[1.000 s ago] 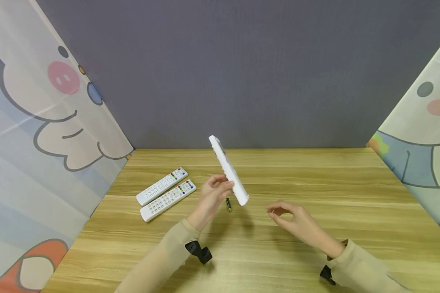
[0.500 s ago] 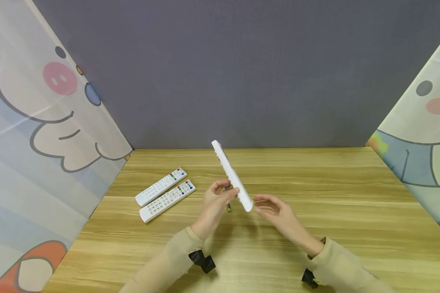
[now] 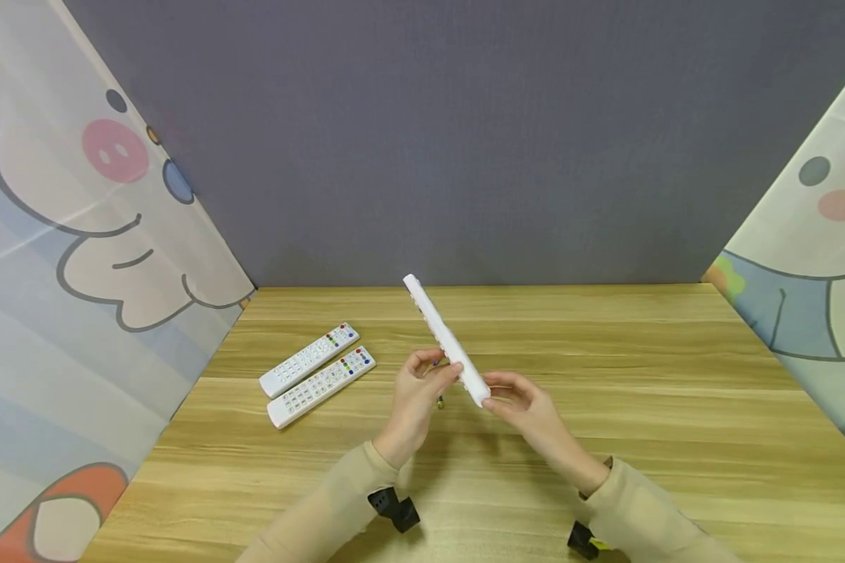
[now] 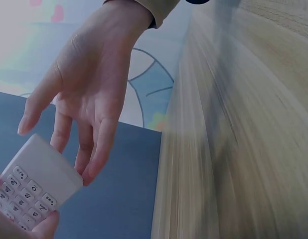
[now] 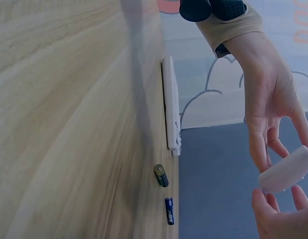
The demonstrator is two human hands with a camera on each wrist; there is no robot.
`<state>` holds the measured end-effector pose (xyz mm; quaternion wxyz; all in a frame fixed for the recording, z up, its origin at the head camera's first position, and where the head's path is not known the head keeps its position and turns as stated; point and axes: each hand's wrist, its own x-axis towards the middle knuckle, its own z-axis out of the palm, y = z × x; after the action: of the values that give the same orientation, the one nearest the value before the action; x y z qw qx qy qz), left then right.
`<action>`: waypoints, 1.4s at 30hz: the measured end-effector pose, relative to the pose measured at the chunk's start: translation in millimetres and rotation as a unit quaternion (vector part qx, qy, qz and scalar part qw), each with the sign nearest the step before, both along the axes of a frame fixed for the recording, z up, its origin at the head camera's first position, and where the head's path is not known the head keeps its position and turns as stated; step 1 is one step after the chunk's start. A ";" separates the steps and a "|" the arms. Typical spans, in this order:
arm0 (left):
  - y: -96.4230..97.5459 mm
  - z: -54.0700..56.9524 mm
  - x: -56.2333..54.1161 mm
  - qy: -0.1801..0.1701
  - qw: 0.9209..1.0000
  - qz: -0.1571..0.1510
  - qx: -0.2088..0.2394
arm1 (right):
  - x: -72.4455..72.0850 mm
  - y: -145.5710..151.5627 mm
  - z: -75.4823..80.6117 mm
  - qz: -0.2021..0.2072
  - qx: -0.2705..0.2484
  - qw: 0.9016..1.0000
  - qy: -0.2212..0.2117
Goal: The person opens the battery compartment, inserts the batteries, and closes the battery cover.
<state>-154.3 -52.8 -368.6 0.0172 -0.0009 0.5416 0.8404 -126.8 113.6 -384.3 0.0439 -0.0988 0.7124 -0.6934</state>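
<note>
A white remote control (image 3: 445, 335) is held tilted above the wooden table, its button side turned to the left. My left hand (image 3: 411, 403) grips it near its lower half, thumb on the near edge. At its lower end, my right hand (image 3: 531, 410) has thumb and fingertips set against the end. In the left wrist view, number keys show on the remote's face, with the right hand's fingers at its corners. Two small batteries, one dark (image 5: 161, 176) and one blue (image 5: 169, 211), lie on the table beneath, mostly hidden by the left hand in the head view.
Two more white remotes, a farther one (image 3: 310, 360) and a nearer one (image 3: 321, 387), lie side by side on the table (image 3: 641, 344) at the left. A dark grey panel (image 3: 465, 141) stands behind; cartoon-printed cloths (image 3: 42, 258) hang on both sides.
My right hand has moved left from beside the remote to its lower end. My left hand has lowered the remote slightly and brought it a little to the right.
</note>
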 end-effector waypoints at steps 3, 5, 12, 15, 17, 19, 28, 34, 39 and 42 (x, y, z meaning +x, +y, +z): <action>0.9 -0.2 0.5 0.000 1.000 0.003 0.000 | -0.5 -1.1 0.1 -0.005 -0.002 1.000 -0.017; 1.5 0.0 1.2 -0.001 1.000 0.004 -0.001 | -0.7 -1.9 0.3 -0.009 -0.007 0.999 -0.030; 2.7 -1.5 3.5 -0.003 1.000 -0.001 -0.014 | -1.5 -3.3 -0.8 -0.018 -0.019 0.998 -0.057; 2.1 -16.8 -4.0 0.027 0.999 -0.005 -0.015 | -1.1 -2.6 -0.1 -0.018 -0.025 0.998 -0.062; 0.9 -18.0 -4.8 0.033 0.999 -0.008 -0.015 | -0.7 -1.9 0.6 -0.018 -0.028 0.997 -0.065; -1.1 -17.6 -5.9 0.033 0.999 -0.009 -0.009 | -0.2 -0.9 1.1 -0.016 -0.030 0.997 -0.067; -10.8 9.9 -2.8 -0.001 1.000 0.025 0.009 | 3.8 3.2 3.8 0.001 -0.022 0.997 -0.076; -19.3 15.6 -7.5 0.010 0.999 0.048 0.017 | 7.0 4.8 6.4 0.003 0.001 0.997 -0.073; -26.6 21.8 -9.6 0.014 0.998 0.066 0.017 | 9.0 6.8 7.7 0.005 0.018 0.997 -0.071; -30.2 25.1 -10.1 0.008 0.997 0.072 0.022 | 10.7 8.0 8.4 0.005 0.035 0.998 -0.061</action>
<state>-164.4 -83.0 -343.5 -0.0477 -0.0334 0.5215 0.8513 -116.1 121.6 -375.8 0.0941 -0.0588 0.7315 -0.6727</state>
